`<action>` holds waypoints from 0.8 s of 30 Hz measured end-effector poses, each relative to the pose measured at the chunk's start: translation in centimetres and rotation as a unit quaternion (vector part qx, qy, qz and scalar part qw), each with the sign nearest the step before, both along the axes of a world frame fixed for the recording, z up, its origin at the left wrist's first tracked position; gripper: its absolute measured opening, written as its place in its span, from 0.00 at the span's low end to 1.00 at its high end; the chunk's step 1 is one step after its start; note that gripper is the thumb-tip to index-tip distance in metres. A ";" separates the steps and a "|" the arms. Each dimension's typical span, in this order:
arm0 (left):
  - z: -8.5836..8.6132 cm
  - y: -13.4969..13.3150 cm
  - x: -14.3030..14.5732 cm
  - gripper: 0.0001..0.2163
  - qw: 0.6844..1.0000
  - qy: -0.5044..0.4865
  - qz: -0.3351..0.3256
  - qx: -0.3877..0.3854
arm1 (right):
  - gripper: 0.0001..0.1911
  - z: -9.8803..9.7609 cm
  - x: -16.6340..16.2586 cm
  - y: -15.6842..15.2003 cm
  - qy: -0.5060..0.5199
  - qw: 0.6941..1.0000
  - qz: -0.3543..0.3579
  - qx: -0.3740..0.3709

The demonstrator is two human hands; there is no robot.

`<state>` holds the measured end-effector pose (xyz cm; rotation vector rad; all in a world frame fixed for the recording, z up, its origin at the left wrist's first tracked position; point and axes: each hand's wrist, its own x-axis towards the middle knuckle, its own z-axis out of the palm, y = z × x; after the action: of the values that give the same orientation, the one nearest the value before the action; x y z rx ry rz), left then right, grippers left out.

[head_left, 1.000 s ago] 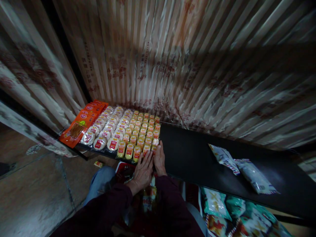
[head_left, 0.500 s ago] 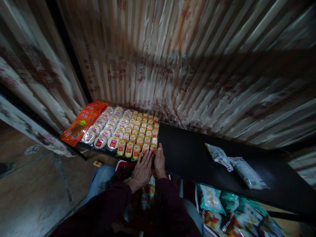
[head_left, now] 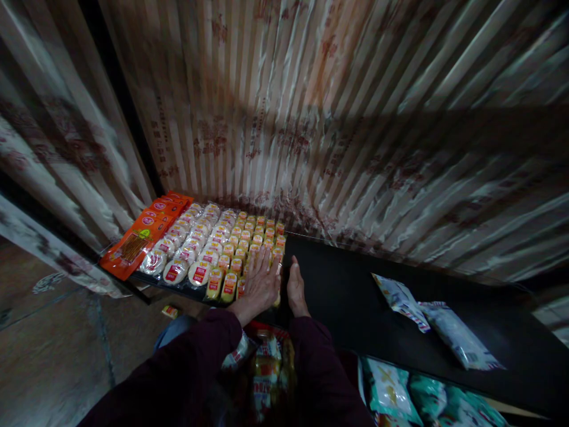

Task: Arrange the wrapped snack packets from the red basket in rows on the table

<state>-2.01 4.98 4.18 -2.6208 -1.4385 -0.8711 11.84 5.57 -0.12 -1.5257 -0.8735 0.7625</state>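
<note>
My left hand lies flat, fingers stretched out, on the rows of small yellow snack packs at the left end of a black shelf. My right hand stands on its edge against the right side of those rows, fingers straight and together, holding nothing. Left of the yellow packs lie rows of round white packs with red labels, then a stack of orange packets at the shelf's left edge.
Two pale snack bags lie on the shelf to the right. A box of mixed colourful snack bags sits below the shelf at lower right, and more packs rest in my lap. A striped curtain hangs behind.
My left hand has slid forward from the front edge onto the yellow packs. My right hand has moved a little apart to the rows' right side. The view has shifted slightly.
</note>
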 end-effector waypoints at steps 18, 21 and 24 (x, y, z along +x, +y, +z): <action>-1.6 6.3 0.6 0.23 0.996 0.066 0.004 -0.053 | 0.44 -0.3 0.2 4.5 0.000 0.998 0.066 0.003; -1.4 6.5 0.7 0.23 0.997 0.050 0.010 -0.055 | 0.44 -0.4 0.8 5.1 0.006 0.999 0.048 0.001; -1.2 7.2 0.8 0.23 0.997 0.043 0.013 -0.056 | 0.46 -0.6 1.9 6.4 0.016 0.999 0.039 0.013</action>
<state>-1.22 12.15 2.97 -2.6746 -1.5390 -0.6838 13.73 12.01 -0.76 -1.4583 -0.9204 0.8279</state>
